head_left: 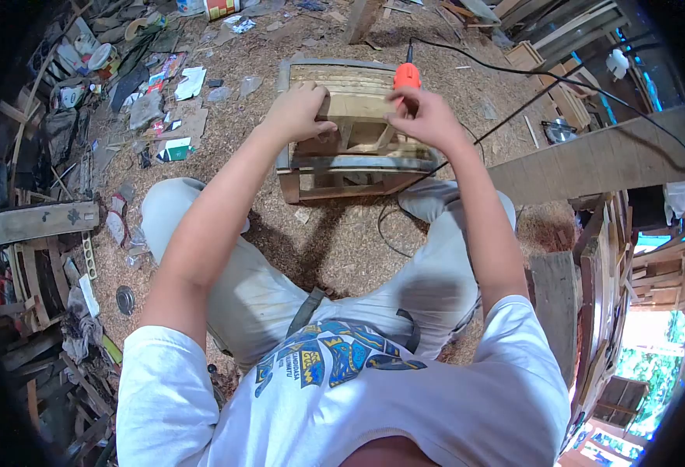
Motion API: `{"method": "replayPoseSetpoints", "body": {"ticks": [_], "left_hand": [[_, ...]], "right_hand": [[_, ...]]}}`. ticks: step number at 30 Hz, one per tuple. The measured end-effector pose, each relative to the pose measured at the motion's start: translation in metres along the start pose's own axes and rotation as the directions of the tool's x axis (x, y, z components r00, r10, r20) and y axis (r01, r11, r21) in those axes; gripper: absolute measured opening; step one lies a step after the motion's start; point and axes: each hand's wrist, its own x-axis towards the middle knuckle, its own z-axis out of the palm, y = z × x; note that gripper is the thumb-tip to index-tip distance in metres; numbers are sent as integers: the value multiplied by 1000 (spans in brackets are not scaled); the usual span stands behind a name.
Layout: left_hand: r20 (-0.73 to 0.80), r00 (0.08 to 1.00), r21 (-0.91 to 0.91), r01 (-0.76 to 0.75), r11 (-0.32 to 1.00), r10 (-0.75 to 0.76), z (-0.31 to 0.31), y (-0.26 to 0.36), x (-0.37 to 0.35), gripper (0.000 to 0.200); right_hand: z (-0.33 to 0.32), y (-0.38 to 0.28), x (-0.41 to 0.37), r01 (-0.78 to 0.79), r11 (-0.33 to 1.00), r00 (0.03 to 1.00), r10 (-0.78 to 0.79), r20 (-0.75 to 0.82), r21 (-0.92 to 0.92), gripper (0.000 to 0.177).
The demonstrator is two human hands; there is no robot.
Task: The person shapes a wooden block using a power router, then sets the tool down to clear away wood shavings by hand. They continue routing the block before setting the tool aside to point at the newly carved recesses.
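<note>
Between my knees a small wooden frame [331, 162] with slats across its top sits on the ground. My left hand [299, 113] is at the left end of a pale wooden board [356, 106] on the frame, its fingers over the top and its thumb at the lower edge. At the board's other end, my right hand [428, 118] has its fingers and thumb bent around the edge; the exact contact is partly hidden. Just beyond the right hand stands an orange corded power tool [407, 76], its lower part covered by that hand.
A black cord [513, 71] runs from the tool to the right. A wide plank [591, 159] extends at the right. Wood scraps [43, 272] and rubbish [190, 82] are piled on the left. Shavings [303, 241] cover the ground. A round metal lid [125, 300] lies at left.
</note>
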Motion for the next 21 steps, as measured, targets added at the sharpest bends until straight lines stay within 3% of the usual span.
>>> {"method": "replayPoseSetpoints", "body": {"ticks": [1, 3, 4, 8, 10, 11, 14, 16, 17, 19, 21], "left_hand": [[-35, 999, 8, -38, 999, 39, -1, 2, -2, 65], [-57, 997, 12, -52, 999, 53, -1, 8, -4, 64], [-82, 995, 14, -57, 998, 58, -1, 10, -5, 64], [-55, 998, -11, -18, 1000, 18, -6, 13, -8, 62], [-95, 994, 1, -54, 999, 53, -4, 12, -9, 65], [-95, 994, 7, -54, 999, 54, -3, 11, -10, 65], [-139, 988, 14, -66, 998, 68, -6, 15, -11, 67], [-241, 967, 20, -77, 997, 79, -11, 17, -10, 69], [-239, 968, 24, -77, 997, 80, -11, 16, -8, 69], [-332, 940, 85, -53, 995, 78, -4, 10, -2, 71], [-354, 931, 115, -54, 992, 91, 1, 2, 4, 73]], "right_hand": [[-4, 6, 3, -2, 1000, 1000, 2, -7, 2, 53], [-5, 21, 8, 314, 855, 927, -369, -60, -414, 63], [-3, 26, 11, 283, 833, 950, -311, 21, -475, 70], [14, 31, 26, 316, 810, 947, -304, 107, -494, 70], [14, 24, 33, 192, 887, 971, -109, 214, -420, 67], [14, 23, 34, 194, 888, 971, -114, 210, -417, 67], [14, 28, 39, 228, 868, 967, -150, 205, -441, 64], [15, 30, 39, 313, 814, 946, -310, 88, -490, 59], [17, 30, 43, 313, 815, 946, -312, 86, -488, 59], [28, 33, 52, 323, 756, 893, -442, -81, -570, 60], [40, 35, 59, 316, 742, 887, -452, -93, -591, 61]]}}
